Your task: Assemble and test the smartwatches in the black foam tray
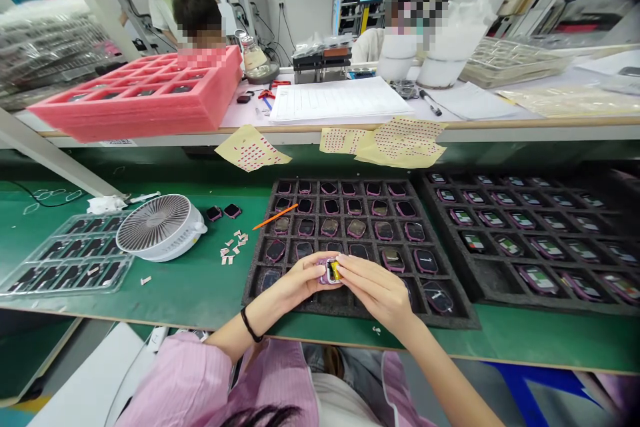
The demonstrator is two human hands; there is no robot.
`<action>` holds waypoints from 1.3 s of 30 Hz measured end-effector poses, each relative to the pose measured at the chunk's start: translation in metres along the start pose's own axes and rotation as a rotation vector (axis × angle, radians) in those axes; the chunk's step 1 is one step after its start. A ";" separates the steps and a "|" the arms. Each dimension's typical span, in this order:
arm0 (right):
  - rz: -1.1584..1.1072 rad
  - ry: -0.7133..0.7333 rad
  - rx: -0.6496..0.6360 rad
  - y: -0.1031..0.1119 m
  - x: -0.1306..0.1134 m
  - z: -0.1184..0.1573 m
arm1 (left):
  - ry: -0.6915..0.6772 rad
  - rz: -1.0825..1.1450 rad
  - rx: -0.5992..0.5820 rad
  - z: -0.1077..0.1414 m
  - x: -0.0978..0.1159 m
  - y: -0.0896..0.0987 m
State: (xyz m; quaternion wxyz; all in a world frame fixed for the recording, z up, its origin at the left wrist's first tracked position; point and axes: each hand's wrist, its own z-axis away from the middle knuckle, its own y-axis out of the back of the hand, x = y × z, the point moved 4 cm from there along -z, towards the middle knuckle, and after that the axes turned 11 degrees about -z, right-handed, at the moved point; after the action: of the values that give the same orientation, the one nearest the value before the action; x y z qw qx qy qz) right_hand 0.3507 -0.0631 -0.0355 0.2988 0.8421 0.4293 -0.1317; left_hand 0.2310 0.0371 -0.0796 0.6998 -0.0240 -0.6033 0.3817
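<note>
Purple-rimmed unit [329, 279]: lower centre of the frame, up in both hands over the near part of the left foam tray [454, 277]; small case, inside facing the camera.
Yellow piece [335, 271]: shows within the case, right side, next to something dark; film or part, too small to tell.
Left hand [305, 275]: clamped on the left side of the case, thumb over the front.
Right hand [377, 287]: fingers together, tips at the case's right edge by the yellow piece; can't tell if it's pinching or just pressing.
Step in hand: reads as fingertip work on the yellow piece; seating or peeling, can't say which.
Next move calls for: left grip firm, case level, right fingertips light and square on the piece; a tilt could shift loose bits inside.
Left foam tray: centre of the frame, similar units in its pockets; orange stick [275, 217] across its left edge.
Right foam tray [493, 280]: right of the frame, more units, many showing pale or green inserts.
Counter [190, 300]: green; small pale pieces [231, 260] left of centre, white fan [160, 227] beyond them to the left.
</note>
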 end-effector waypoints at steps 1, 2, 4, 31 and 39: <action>-0.004 -0.006 0.006 0.000 -0.001 -0.001 | -0.002 0.004 -0.003 0.000 0.000 -0.001; -0.004 -0.013 0.012 -0.001 -0.002 -0.002 | -0.007 0.010 -0.004 0.000 0.000 -0.002; 0.005 -0.028 0.028 -0.004 -0.006 -0.004 | -0.026 0.021 0.013 -0.001 -0.001 -0.003; 0.195 -0.083 0.123 -0.025 -0.006 0.009 | -0.117 -0.553 0.218 0.029 0.052 0.014; 0.212 -0.167 0.163 -0.013 0.000 0.028 | -0.153 -1.803 -0.095 0.043 0.063 0.007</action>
State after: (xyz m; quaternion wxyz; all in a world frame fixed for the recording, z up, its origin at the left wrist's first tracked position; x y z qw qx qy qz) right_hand 0.3409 -0.0743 -0.0623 0.2765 0.8903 0.2994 -0.2033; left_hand 0.1894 0.0594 -0.0199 0.6894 0.4544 -0.4532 -0.3359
